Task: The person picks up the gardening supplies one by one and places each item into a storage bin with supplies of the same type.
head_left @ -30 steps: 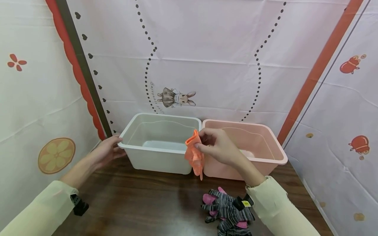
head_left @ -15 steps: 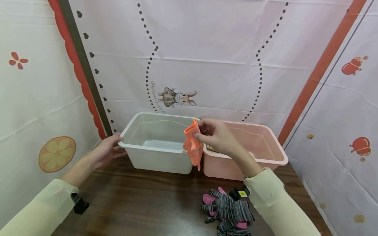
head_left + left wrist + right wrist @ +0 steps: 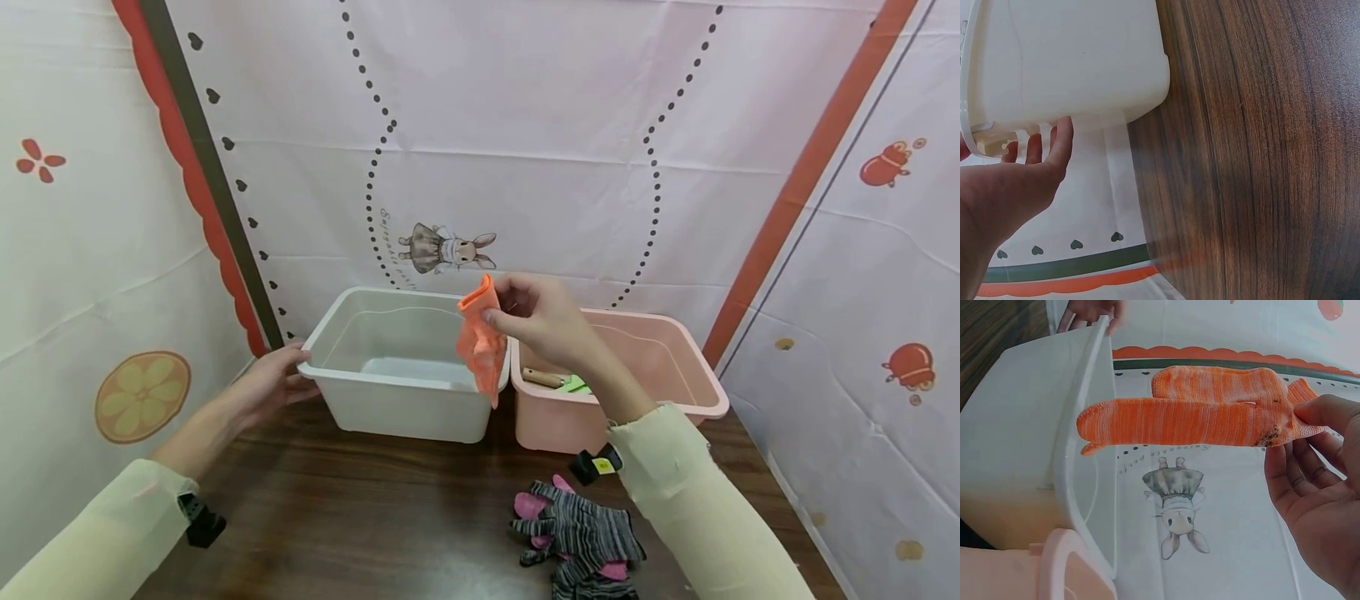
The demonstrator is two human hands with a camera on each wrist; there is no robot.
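My right hand pinches an orange knit glove by its cuff, and the glove's fingers hang over the right end of the white plastic bin. In the right wrist view the glove shows a dark stain near the thumb and fingertips that hold it. My left hand grips the white bin's left end. Seen from the left wrist, that hand has its fingers curled up under the rim.
A pink bin stands to the white bin's right, with a wooden-handled tool and something green inside. Grey striped gloves with pink parts lie on the dark wooden table. Printed cloth walls rise behind and at both sides.
My right hand has lifted the orange glove up and left, from in front of the bins to over the white bin's right end. The tool in the pink bin has come into view. My left hand stays put.
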